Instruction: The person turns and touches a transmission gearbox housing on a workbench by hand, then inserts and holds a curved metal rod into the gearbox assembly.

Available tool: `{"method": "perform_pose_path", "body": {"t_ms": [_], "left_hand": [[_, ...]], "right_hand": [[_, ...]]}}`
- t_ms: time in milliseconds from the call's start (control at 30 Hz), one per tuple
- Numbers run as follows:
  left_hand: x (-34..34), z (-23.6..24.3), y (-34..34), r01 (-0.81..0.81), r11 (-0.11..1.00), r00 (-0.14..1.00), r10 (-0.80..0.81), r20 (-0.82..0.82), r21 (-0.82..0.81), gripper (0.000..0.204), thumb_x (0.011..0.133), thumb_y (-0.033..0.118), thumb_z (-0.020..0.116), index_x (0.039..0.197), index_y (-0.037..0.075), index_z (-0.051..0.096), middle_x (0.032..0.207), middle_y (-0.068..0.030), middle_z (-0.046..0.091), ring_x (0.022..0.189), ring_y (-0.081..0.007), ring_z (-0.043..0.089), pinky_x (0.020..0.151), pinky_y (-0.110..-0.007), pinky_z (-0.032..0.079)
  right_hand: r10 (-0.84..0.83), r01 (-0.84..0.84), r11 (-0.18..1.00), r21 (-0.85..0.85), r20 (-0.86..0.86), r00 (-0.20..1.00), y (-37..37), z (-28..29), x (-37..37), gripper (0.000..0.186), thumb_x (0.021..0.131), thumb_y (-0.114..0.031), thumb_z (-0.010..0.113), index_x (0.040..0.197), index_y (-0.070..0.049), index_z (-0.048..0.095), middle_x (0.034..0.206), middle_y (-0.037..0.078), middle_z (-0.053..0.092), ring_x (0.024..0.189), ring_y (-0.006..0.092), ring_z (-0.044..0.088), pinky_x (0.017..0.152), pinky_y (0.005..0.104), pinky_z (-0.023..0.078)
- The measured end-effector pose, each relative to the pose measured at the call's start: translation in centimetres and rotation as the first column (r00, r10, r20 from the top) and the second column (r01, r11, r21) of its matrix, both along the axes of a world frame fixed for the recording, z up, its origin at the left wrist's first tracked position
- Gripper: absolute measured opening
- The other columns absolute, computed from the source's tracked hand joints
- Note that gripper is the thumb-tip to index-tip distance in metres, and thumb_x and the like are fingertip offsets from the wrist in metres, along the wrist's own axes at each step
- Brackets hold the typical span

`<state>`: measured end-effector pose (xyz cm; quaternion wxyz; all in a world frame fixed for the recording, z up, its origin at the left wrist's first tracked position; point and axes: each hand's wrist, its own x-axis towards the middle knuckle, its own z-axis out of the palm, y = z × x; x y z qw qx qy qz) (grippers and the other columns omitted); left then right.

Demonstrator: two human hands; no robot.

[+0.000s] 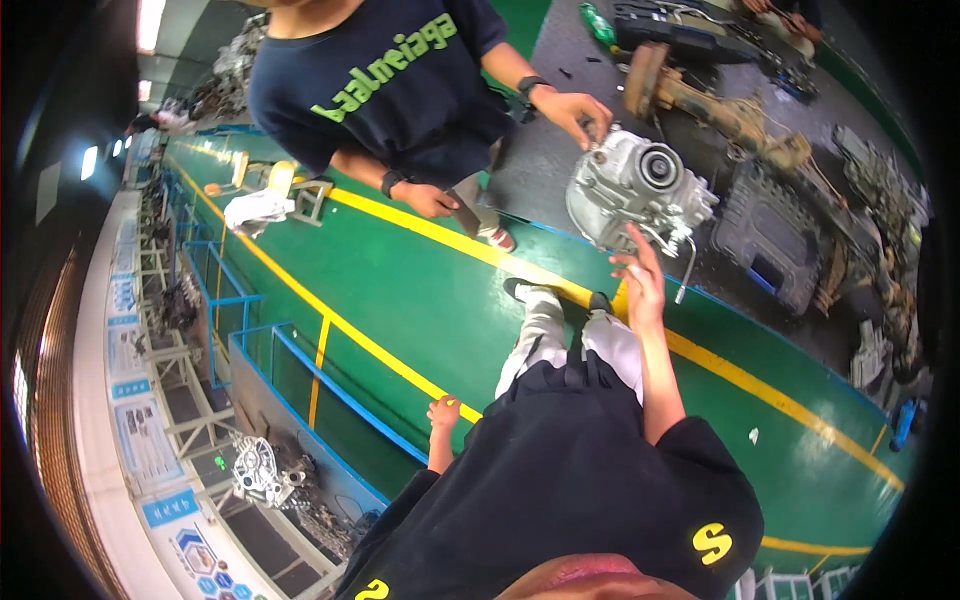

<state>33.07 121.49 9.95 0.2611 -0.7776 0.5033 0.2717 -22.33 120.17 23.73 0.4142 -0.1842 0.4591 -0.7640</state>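
My right hand [642, 285] is raised at the table's near edge, fingers stretched out and apart, with nothing in it. Its fingertips are close to a silver metal gearbox housing [612, 190]; whether they touch it I cannot tell. A thin bent silver rod [692, 268] sticks out from the housing beside that hand and hangs over the edge. My left hand [443, 412] hangs low at my side, loosely curled with fingers a little apart, and no object shows in it. Across from me, a person's hand [578, 115] rests at the top of the housing.
The dark worktable [545, 160] also carries a grey ribbed pan-like part [765, 235], a rusty axle-like part [725, 115] and a green bottle [597, 22]. The co-worker's other hand [425, 198] holds a dark flat object [463, 212]. Blue railings [350, 395] stand left of me.
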Motion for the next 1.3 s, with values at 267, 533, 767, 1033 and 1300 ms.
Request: {"method": "perform_pose_path", "body": {"t_ms": [267, 533, 767, 1033, 1300], "left_hand": [[-1.0, 1.2, -0.7, 0.048, 0.996, 0.999, -0.048, 0.007, 0.073, 0.044, 0.084, 0.046, 0.057, 0.124, 0.029, 0.062, 0.14, -0.0156, 0.047, 0.133, -0.0341, 0.032, 0.112, -0.045, 0.021], [0.6, 0.4, -0.7, 0.088, 0.996, 0.996, -0.088, 0.025, -0.008, 0.045, 0.082, 0.048, 0.06, 0.122, 0.028, 0.062, 0.136, -0.0198, 0.048, 0.128, -0.039, 0.037, 0.108, -0.049, 0.029], [1.6, -0.5, -1.8, 0.27, 0.961, 0.962, -0.271, 0.013, 0.053, 0.045, 0.081, 0.053, 0.059, 0.118, 0.028, 0.064, 0.133, -0.0191, 0.052, 0.128, -0.0351, 0.039, 0.109, -0.047, 0.026], [-0.6, 1.5, -3.0, 0.219, 0.976, 0.975, -0.219, 0.023, 0.002, 0.045, 0.083, 0.054, 0.059, 0.117, 0.025, 0.064, 0.135, -0.0214, 0.049, 0.129, -0.0369, 0.038, 0.107, -0.049, 0.029], [0.3, 1.3, -4.7, 0.334, 0.935, 0.941, -0.337, 0.008, 0.12, 0.043, 0.083, 0.049, 0.059, 0.121, 0.028, 0.063, 0.135, -0.018, 0.05, 0.13, -0.0348, 0.036, 0.109, -0.047, 0.027]], "right_hand": [[0.02, -0.02, 0.999, -0.041, 0.004, 1.0, 0.0, -0.6, -0.6, 0.059, 0.085, -0.021, 0.051, 0.14, 0.0, 0.044, 0.152, 0.014, 0.034, 0.105, 0.0219, 0.058, 0.085, 0.034, 0.045], [0.018, -0.014, 0.99, -0.139, 0.025, 1.0, 0.3, -0.9, -0.9, 0.058, 0.085, -0.022, 0.05, 0.139, 0.0, 0.046, 0.151, 0.014, 0.037, 0.107, 0.0221, 0.056, 0.087, 0.0343, 0.043], [0.067, -0.047, 0.974, -0.22, 0.083, 0.994, 0.8, -0.7, -0.7, 0.056, 0.088, -0.024, 0.049, 0.138, 0.001, 0.046, 0.147, 0.011, 0.042, 0.101, 0.0176, 0.059, 0.087, 0.0295, 0.043], [0.046, -0.042, 0.997, -0.069, 0.056, 0.997, 0.5, -0.7, -1.5, 0.053, 0.088, -0.026, 0.05, 0.134, 0.001, 0.051, 0.138, 0.01, 0.05, 0.104, 0.0162, 0.055, 0.086, 0.0308, 0.044], [-0.016, 0.016, 1.0, 0.006, 0.1, 0.995, -0.1, -0.5, -1.7, 0.048, 0.089, -0.027, 0.051, 0.131, -0.003, 0.056, 0.102, 0.008, 0.064, 0.104, 0.0153, 0.054, 0.088, 0.0309, 0.043]]}}
